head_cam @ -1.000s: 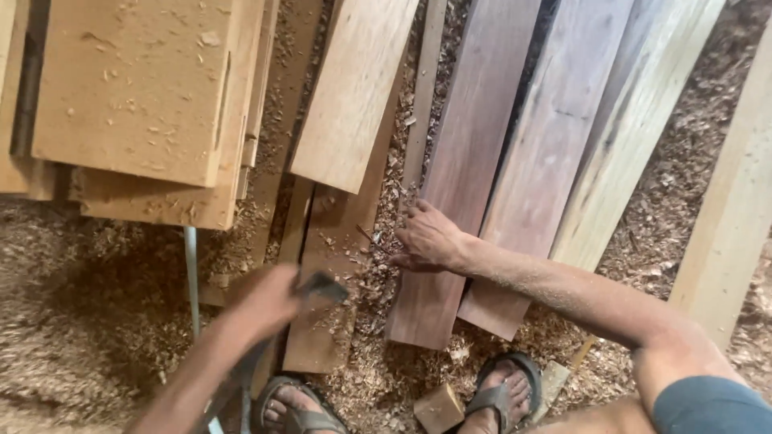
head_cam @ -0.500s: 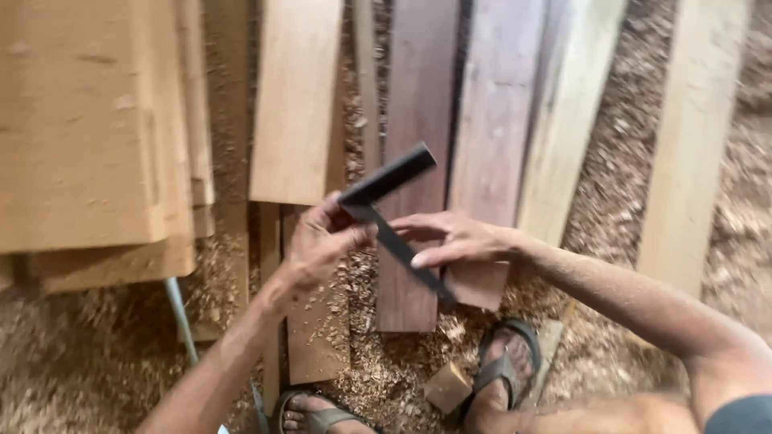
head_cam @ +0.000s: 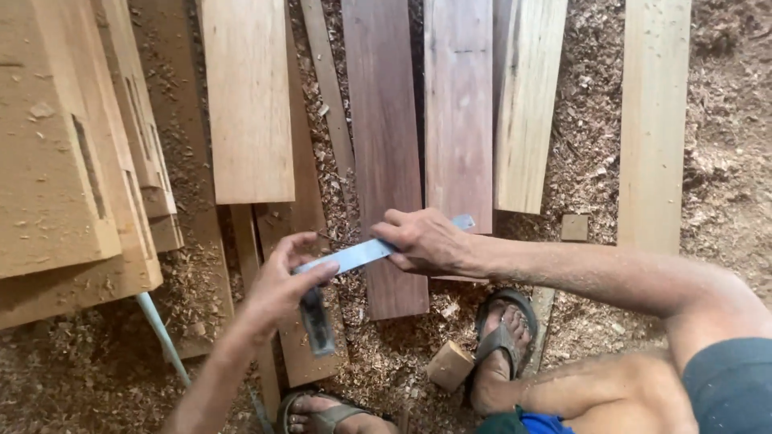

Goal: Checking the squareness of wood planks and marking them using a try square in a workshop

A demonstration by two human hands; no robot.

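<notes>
Left hand grips the square at its stock; right hand pinches its blade over a dark board.

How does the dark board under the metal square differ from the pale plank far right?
The dark board is reddish-brown; the pale plank is light yellowish. The dark board lies packed against neighbouring boards, crossed by the square's blade; the pale plank lies apart on sawdust, untouched. Both lie flat, running lengthwise away.
</notes>
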